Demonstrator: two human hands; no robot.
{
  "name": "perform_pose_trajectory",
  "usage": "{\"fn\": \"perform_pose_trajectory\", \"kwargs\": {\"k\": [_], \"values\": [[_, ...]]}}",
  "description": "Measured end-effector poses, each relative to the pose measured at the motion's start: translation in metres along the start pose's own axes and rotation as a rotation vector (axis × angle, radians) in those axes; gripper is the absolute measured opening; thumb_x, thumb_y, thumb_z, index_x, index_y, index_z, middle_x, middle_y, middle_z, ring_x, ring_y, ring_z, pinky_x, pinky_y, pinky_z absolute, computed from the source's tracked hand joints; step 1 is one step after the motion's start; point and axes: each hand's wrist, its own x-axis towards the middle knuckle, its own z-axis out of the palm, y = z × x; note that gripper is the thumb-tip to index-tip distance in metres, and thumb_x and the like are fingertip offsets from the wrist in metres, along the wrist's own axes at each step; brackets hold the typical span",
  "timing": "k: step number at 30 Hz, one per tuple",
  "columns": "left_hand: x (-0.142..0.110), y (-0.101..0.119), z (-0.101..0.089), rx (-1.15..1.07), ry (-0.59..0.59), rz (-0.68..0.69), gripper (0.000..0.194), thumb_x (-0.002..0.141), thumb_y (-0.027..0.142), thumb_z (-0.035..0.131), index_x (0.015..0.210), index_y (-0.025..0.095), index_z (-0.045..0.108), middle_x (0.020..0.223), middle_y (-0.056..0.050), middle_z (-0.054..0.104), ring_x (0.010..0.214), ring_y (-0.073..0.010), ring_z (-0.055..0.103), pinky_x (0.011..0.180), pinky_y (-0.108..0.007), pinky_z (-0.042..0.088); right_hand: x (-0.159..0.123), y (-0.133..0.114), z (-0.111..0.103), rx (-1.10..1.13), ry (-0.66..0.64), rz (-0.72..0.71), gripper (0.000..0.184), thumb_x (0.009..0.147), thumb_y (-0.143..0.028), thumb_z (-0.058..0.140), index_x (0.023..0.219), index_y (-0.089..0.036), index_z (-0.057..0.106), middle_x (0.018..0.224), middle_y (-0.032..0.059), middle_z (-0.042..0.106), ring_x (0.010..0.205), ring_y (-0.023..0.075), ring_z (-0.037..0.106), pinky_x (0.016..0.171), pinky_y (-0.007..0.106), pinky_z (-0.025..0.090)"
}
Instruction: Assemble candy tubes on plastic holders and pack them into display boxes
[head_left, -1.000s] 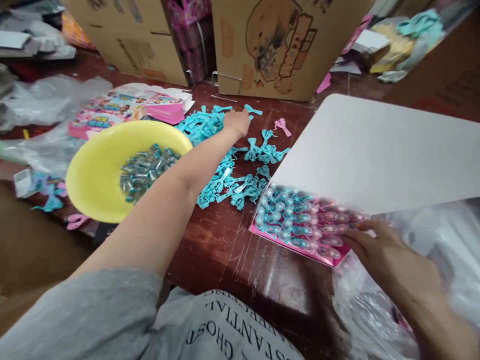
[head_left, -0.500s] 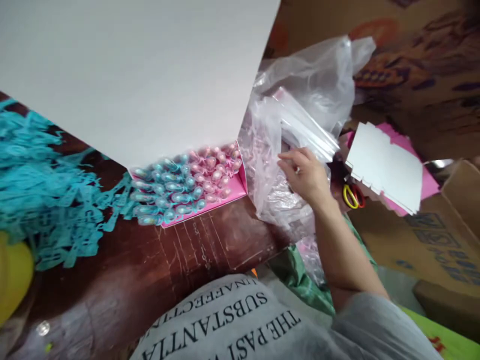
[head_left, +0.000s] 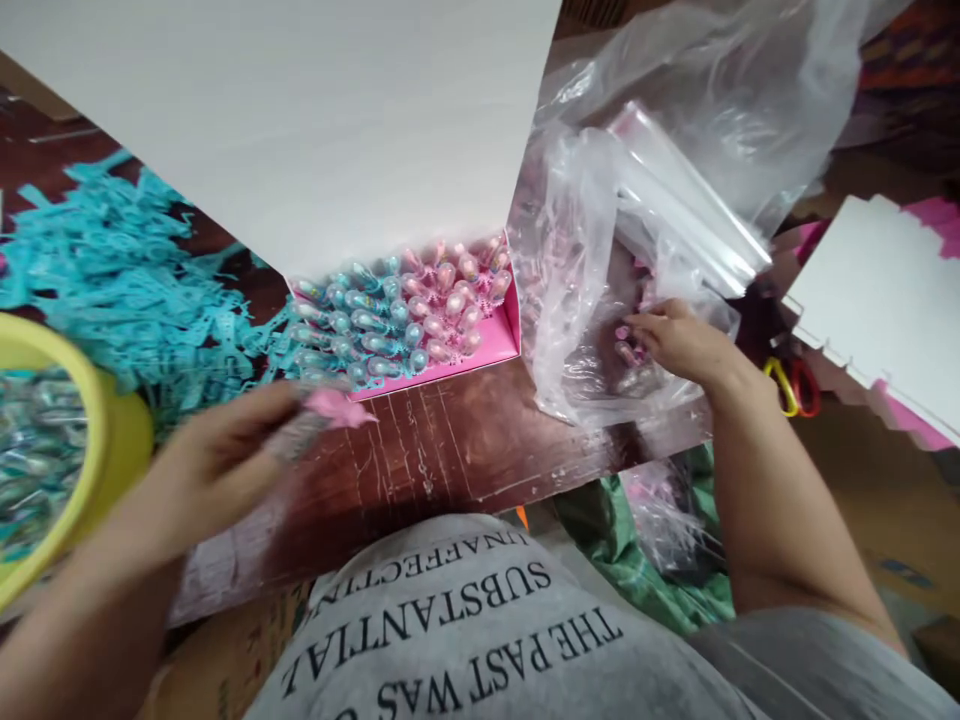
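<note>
My left hand (head_left: 217, 460), blurred by motion, is closed on a small pink piece (head_left: 337, 408) just in front of the box. A greyish wrap covers its thumb. My right hand (head_left: 686, 345) reaches into a clear plastic bag (head_left: 574, 330), its fingertips pinched on a small pink wrapped item (head_left: 628, 345). Between the hands stands a pink box (head_left: 491, 350) with its large white lid (head_left: 300, 130) raised. Inside lie rows of small clear-wrapped items, blue ones (head_left: 367, 320) on the left and pink ones (head_left: 446, 305) on the right.
Teal plastic strips (head_left: 142, 280) are heaped left of the box. A yellow tub (head_left: 112, 430) of wrapped items is at the left edge. On the right are clear plastic sleeves (head_left: 690, 205), scissors (head_left: 793, 387) and white card sheets (head_left: 885, 290). The brown table (head_left: 450, 450) ends near my shirt.
My left hand has come into view from the left with the pink piece. My right hand now pinches a pink item in the bag. The view has shifted leftward.
</note>
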Motion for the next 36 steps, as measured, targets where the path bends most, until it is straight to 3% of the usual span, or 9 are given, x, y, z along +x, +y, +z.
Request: {"fn": "perform_pose_trajectory", "kwargs": {"k": [5, 9, 13, 18, 24, 28, 32, 34, 36], "values": [[0.048, 0.001, 0.102, -0.256, -0.194, -0.003, 0.031, 0.100, 0.045, 0.065, 0.109, 0.024, 0.085, 0.115, -0.004, 0.084, 0.103, -0.0214, 0.079, 0.097, -0.034, 0.062, -0.037, -0.014, -0.008, 0.009, 0.141, -0.044, 0.038, 0.106, -0.045, 0.057, 0.136, -0.024, 0.071, 0.153, 0.0176, 0.058, 0.106, 0.0311, 0.070, 0.075, 0.040, 0.055], [0.063, 0.017, 0.144, -0.469, -0.269, -0.003, 0.028, 0.096, 0.041, 0.070, 0.111, 0.022, 0.086, 0.108, -0.005, 0.085, 0.092, -0.0190, 0.078, 0.086, -0.030, 0.063, -0.089, -0.075, -0.003, 0.344, 0.259, -0.493, 0.031, 0.109, -0.040, 0.058, 0.135, -0.024, 0.061, 0.126, 0.0098, 0.073, 0.097, 0.0230, 0.073, 0.083, 0.038, 0.060], [0.065, 0.026, 0.151, -0.475, -0.289, 0.064, 0.025, 0.095, 0.029, 0.066, 0.109, 0.020, 0.085, 0.099, -0.002, 0.084, 0.085, -0.0165, 0.075, 0.078, -0.027, 0.060, -0.114, -0.129, 0.009, 0.531, 0.209, -0.849, 0.021, 0.108, -0.031, 0.061, 0.129, -0.026, 0.063, 0.115, 0.0074, 0.073, 0.100, 0.0205, 0.073, 0.081, 0.034, 0.062], [0.058, 0.030, 0.147, -0.433, -0.267, 0.132, 0.028, 0.095, 0.019, 0.060, 0.109, 0.022, 0.084, 0.100, 0.000, 0.084, 0.089, -0.0155, 0.076, 0.084, -0.026, 0.059, -0.115, -0.142, 0.022, 0.640, 0.335, -0.901, 0.024, 0.108, -0.027, 0.064, 0.131, -0.026, 0.062, 0.111, 0.0056, 0.075, 0.102, 0.0190, 0.075, 0.087, 0.033, 0.064], [0.052, 0.027, 0.152, -0.171, -0.114, 0.370, 0.026, 0.100, 0.015, 0.057, 0.102, 0.019, 0.082, 0.099, -0.003, 0.082, 0.089, -0.0153, 0.076, 0.080, -0.025, 0.058, -0.121, -0.138, 0.026, 0.403, 0.443, -0.954, 0.031, 0.108, -0.026, 0.063, 0.138, -0.024, 0.063, 0.123, 0.0092, 0.077, 0.105, 0.0197, 0.076, 0.079, 0.030, 0.064], [0.049, 0.025, 0.157, 0.316, 0.123, 0.626, 0.027, 0.104, 0.015, 0.054, 0.107, 0.020, 0.081, 0.108, -0.004, 0.083, 0.084, -0.0163, 0.076, 0.070, -0.026, 0.056, -0.124, -0.148, 0.029, 0.556, 0.225, -0.807, 0.029, 0.113, -0.042, 0.053, 0.118, -0.020, 0.071, 0.105, 0.0077, 0.079, 0.089, 0.0171, 0.074, 0.072, 0.029, 0.058], [0.048, 0.022, 0.161, 0.582, 0.243, 0.756, 0.027, 0.104, 0.013, 0.055, 0.112, 0.021, 0.080, 0.114, -0.004, 0.083, 0.079, -0.0175, 0.074, 0.065, -0.029, 0.054, -0.127, -0.155, 0.030, 0.849, -0.103, -0.486, 0.062, 0.114, -0.060, 0.037, 0.079, -0.020, 0.068, 0.066, 0.0006, 0.066, 0.061, 0.0127, 0.062, 0.065, 0.028, 0.051], [0.049, 0.019, 0.161, 0.504, 0.196, 0.686, 0.030, 0.104, 0.013, 0.053, 0.118, 0.019, 0.078, 0.117, -0.007, 0.082, 0.089, -0.0204, 0.077, 0.073, -0.031, 0.058, -0.121, -0.144, 0.028, 0.888, -0.106, -0.402, 0.066, 0.112, -0.068, 0.033, 0.099, -0.018, 0.075, 0.071, 0.0017, 0.069, 0.060, 0.0137, 0.061, 0.066, 0.030, 0.052], [0.050, 0.016, 0.158, 0.329, 0.110, 0.535, 0.029, 0.105, 0.018, 0.052, 0.118, 0.018, 0.078, 0.117, -0.010, 0.081, 0.098, -0.0227, 0.077, 0.081, -0.033, 0.061, -0.108, -0.117, 0.026, 0.772, 0.104, -0.298, 0.067, 0.110, -0.070, 0.035, 0.128, -0.018, 0.073, 0.097, 0.0091, 0.076, 0.073, 0.0184, 0.068, 0.075, 0.035, 0.057]]}}
